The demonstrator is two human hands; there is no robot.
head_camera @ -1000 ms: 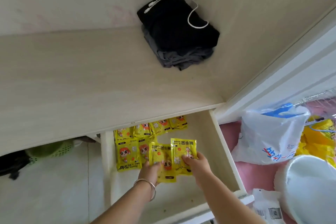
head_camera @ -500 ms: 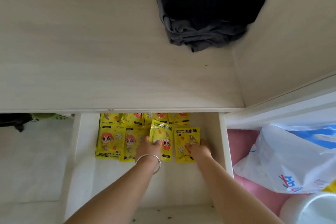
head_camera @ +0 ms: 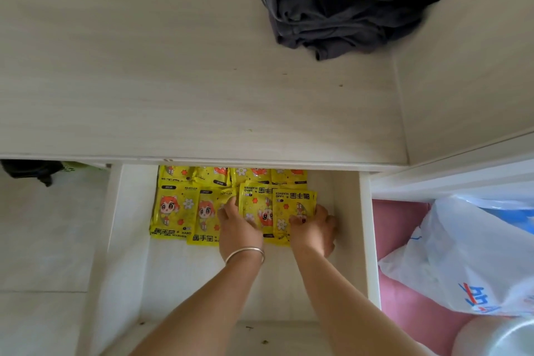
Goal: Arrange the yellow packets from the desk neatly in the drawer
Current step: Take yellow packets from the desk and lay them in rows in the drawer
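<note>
Drawer [head_camera: 349, 225], lower centre of frame: two rows of yellow packets [head_camera: 173, 211] laid at its back. Your left hand [head_camera: 238, 228] and right hand [head_camera: 313, 230] rest with loosely bent fingers on the front row's two rightmost packets, nudging them square. Desk [head_camera: 144, 81], upper frame: no packets visible; likely only final alignment left

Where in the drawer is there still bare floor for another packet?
Bare floor in the drawer: the near half, between the yellow packets and the front wall, crossed only by both forearms; plus narrow strips along each side wall. The back is crowded: two overlapping rows, with the left hand and right hand on the front row.
</note>
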